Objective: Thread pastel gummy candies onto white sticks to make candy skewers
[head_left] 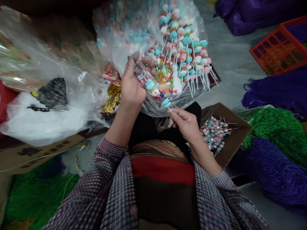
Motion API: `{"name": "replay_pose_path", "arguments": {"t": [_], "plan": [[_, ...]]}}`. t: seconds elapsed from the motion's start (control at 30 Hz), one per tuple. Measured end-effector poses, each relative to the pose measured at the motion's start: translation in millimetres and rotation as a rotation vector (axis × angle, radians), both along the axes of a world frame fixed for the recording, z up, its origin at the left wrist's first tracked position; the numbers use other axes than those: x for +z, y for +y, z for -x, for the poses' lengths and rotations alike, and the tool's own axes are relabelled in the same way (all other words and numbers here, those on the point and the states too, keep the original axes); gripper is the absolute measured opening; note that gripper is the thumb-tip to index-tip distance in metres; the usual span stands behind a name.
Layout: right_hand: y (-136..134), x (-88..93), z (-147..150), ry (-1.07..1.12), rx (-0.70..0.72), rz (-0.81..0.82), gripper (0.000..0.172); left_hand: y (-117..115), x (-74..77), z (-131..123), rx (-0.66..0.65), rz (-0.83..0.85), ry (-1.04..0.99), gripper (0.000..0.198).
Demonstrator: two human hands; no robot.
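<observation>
My left hand [134, 83] has its fingers curled around the upper end of a clear printed wrapper [157, 92]. A blue piece of candy shows through the plastic near my fingers. My right hand [183, 121] pinches the white stick of a candy skewer [166, 103]. Its lowest blue piece sits at the wrapper's lower end; how far the skewer reaches inside I cannot tell. Just beyond my hands, many candy skewers [184, 57] in pink, white and blue lie on a large clear plastic bag [153, 107], beside loose ring-shaped gummies [161, 72].
At my right stands a cardboard box [236, 140] with wrapped skewers. Gold foil strips [112, 99] lie left of my hands, near a plastic bag [48, 123] bearing a grey knitted item [54, 92]. An orange crate [275, 48] and purple and green bundles [283, 134] are farther right.
</observation>
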State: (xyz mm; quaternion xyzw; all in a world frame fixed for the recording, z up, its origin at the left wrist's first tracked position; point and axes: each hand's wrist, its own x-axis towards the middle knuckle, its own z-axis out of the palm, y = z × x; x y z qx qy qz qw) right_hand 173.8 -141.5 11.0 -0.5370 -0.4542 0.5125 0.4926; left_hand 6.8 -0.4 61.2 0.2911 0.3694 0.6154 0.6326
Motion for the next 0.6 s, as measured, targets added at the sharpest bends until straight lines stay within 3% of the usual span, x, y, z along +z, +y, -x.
{"name": "replay_pose_path", "arguments": {"t": [0.13,0.23,0.43,0.6], "plan": [[-4.7,1.0,-4.1,0.063,-0.037,-0.001,0.041,-0.2,16.2,0.9,-0.001,0.000,-0.050,0.028],[-7.3,3.1,-4.7,0.061,-0.040,-0.003,0.040,-14.0,22.2,-4.6,-0.007,-0.002,-0.078,0.032],[-11.2,8.7,-2.7,-0.037,-0.002,-0.027,0.039,-50.9,11.5,-27.0,-0.080,0.093,-0.032,0.028],[-10.1,17.4,-1.1,-0.235,0.077,-0.093,0.034,-56.9,3.2,-41.0,-0.050,0.091,-0.063,0.031]]}}
